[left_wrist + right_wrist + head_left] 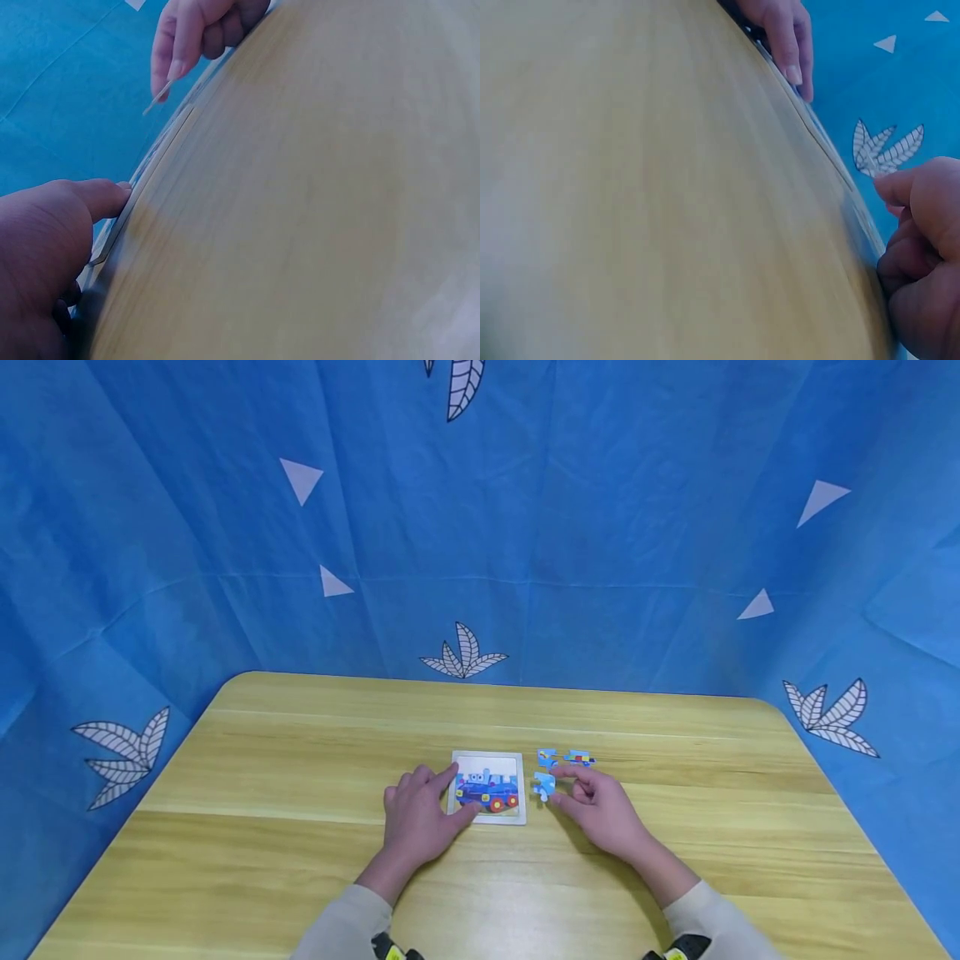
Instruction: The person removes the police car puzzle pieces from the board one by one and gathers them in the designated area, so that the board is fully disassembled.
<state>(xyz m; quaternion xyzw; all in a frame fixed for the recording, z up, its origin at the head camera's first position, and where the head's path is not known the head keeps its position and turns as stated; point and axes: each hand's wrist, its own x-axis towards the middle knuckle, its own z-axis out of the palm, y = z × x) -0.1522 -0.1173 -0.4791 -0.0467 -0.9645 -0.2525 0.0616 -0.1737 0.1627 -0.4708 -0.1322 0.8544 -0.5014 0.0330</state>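
A small square jigsaw puzzle in a pale frame [522, 810] lies on the table, its picture a blue vehicle with eyes and red wheels. The upper part of its tray shows bare white. My left hand [422, 814] rests over the frame's left side, index finger at the upper left and thumb at the lower edge. Just right of the frame, my right hand [600, 814] pinches a light-blue puzzle piece [543, 786] between thumb and index finger. Seen edge-on in the left wrist view, that piece [155, 99] is tilted and raised above the tabletop.
Two loose puzzle pieces lie beyond my right fingertips: a blue and yellow one [547, 757] and a multicoloured one [580, 757]. Under everything is a wood-grain table [300, 760] with rounded far corners. Blue cloth [600, 527] with leaf and triangle prints hangs around it.
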